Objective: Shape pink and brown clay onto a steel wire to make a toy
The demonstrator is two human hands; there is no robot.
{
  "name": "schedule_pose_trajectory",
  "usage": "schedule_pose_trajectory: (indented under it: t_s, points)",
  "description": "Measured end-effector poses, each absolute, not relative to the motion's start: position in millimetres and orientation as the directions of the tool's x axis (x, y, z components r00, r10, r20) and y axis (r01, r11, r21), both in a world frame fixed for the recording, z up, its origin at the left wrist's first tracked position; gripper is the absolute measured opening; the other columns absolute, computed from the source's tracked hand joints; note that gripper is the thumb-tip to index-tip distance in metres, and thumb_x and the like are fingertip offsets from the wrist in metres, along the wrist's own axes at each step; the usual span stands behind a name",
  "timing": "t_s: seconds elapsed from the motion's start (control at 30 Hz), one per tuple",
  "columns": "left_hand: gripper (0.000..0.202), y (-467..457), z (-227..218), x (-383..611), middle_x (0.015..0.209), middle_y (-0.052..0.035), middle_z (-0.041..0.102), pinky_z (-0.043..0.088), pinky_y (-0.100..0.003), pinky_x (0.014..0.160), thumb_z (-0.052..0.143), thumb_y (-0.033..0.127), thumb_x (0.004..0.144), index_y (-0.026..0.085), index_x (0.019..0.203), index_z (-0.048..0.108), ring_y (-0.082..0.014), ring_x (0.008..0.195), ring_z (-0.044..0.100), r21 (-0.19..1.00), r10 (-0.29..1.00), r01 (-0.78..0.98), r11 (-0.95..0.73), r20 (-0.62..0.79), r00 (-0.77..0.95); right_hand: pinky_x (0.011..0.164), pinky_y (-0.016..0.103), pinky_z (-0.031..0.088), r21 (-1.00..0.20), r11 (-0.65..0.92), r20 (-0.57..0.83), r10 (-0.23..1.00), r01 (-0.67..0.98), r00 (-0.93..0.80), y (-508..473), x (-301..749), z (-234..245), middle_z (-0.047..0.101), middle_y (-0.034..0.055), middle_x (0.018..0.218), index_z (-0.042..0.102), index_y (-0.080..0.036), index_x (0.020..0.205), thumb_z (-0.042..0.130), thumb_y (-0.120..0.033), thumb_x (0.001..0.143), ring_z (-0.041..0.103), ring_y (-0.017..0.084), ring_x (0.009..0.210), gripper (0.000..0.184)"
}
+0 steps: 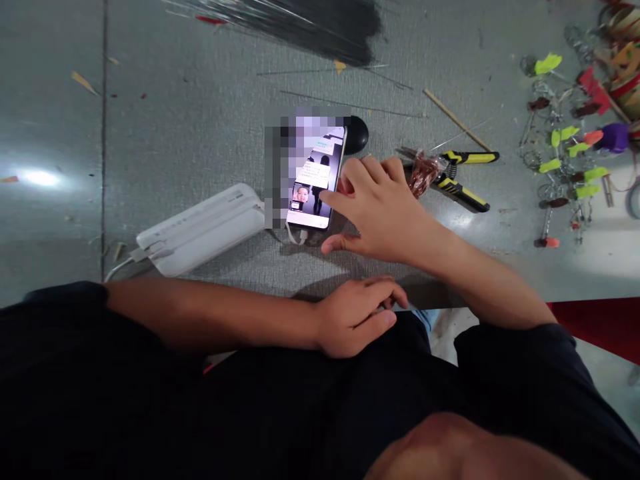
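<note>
A smartphone [315, 177] with a lit screen leans against a round black object [356, 135]; part of it is blurred by a mosaic. My right hand [375, 207] reaches over the phone's lower right, index fingertip at the screen, thumb apart, the other fingers bent. It holds nothing. Along the table's near edge rests my left hand [356, 317], its fingers loosely bent and its thumb apart, with nothing visible in it. From the phone's lower end a white cable [301, 237] runs toward a white power bank [203, 230] on the left.
Right of my right hand lie yellow-black pliers [463, 187] and a brown bundle [425, 170]. Further right are several small wire pieces with coloured tags [565, 137]. A thin stick [457, 120] and a bundle of dark wires [320, 27] lie farther back on the grey table [200, 133].
</note>
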State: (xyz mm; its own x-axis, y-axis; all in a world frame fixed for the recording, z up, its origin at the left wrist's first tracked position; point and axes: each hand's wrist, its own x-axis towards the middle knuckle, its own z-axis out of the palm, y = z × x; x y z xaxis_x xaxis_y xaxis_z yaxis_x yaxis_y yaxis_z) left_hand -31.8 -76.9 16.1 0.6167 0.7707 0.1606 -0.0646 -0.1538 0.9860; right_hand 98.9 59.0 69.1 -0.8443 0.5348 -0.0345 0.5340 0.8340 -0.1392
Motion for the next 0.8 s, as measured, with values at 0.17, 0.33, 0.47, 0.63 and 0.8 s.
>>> schedule_pose_trajectory:
  t_s: [0.17, 0.33, 0.47, 0.63, 0.8]
  points:
    - [0.03, -78.6, 14.9, -27.3, 0.112, -0.0088, 0.073, 0.063, -0.038, 0.097, 0.049, 0.017, 0.107, 0.018, 0.132, 0.066, -0.0193, 0.098, 0.071, 0.994, 0.789, 0.059, -0.089, 0.034, 0.613, 0.108, 0.053, 0.033, -0.208, 0.876, -0.041, 0.436, 0.435, -0.899, 57.3, 100.0, 70.9, 0.059, 0.0181, 0.134, 0.072, -0.016, 0.139, 0.057, -0.076, 0.109, 0.049, 0.035, 0.123, 0.068]
    - [0.02, -75.3, 15.8, -26.6, 0.103, -0.006, 0.077, 0.061, -0.032, 0.086, 0.06, 0.028, 0.11, 0.018, 0.123, 0.072, -0.0172, 0.09, 0.072, 1.0, 0.793, 0.001, -0.016, 0.012, 0.609, 0.107, 0.052, 0.034, -0.172, 0.829, -0.002, 0.54, 0.533, -0.841, 59.3, 97.1, 65.2, 0.058, 0.0199, 0.14, 0.064, -0.016, 0.152, 0.062, -0.074, 0.107, 0.049, 0.036, 0.123, 0.073]
    - [0.023, -71.7, 20.7, -28.2, 0.093, -0.0033, 0.079, 0.06, -0.029, 0.082, 0.06, 0.036, 0.112, 0.018, 0.116, 0.073, -0.0157, 0.082, 0.073, 0.999, 0.783, -0.016, 0.048, -0.028, 0.621, 0.106, 0.053, 0.035, -0.15, 0.828, -0.02, 0.545, 0.541, -0.839, 59.2, 97.0, 63.9, 0.058, 0.0212, 0.141, 0.071, -0.016, 0.141, 0.065, -0.072, 0.106, 0.049, 0.037, 0.125, 0.066]
    - [0.022, -69.5, 25.5, -28.3, 0.095, -0.0035, 0.08, 0.06, -0.03, 0.084, 0.053, 0.026, 0.111, 0.018, 0.115, 0.073, -0.0162, 0.086, 0.074, 0.995, 0.816, 0.033, 0.09, -0.093, 0.57, 0.106, 0.054, 0.035, -0.19, 0.869, -0.003, 0.465, 0.457, -0.885, 57.4, 97.8, 64.9, 0.06, 0.0189, 0.136, 0.075, -0.017, 0.131, 0.064, -0.07, 0.108, 0.05, 0.035, 0.122, 0.06]
    - [0.021, -70.2, 25.6, -26.5, 0.096, -0.0054, 0.078, 0.059, -0.028, 0.078, 0.058, 0.025, 0.105, 0.015, 0.118, 0.072, -0.0156, 0.084, 0.072, 0.983, 0.834, -0.018, 0.184, -0.147, 0.532, 0.105, 0.053, 0.035, -0.186, 0.84, 0.039, 0.524, 0.509, -0.851, 56.5, 95.5, 58.1, 0.06, 0.02, 0.136, 0.069, -0.016, 0.142, 0.064, -0.068, 0.108, 0.05, 0.036, 0.121, 0.062]
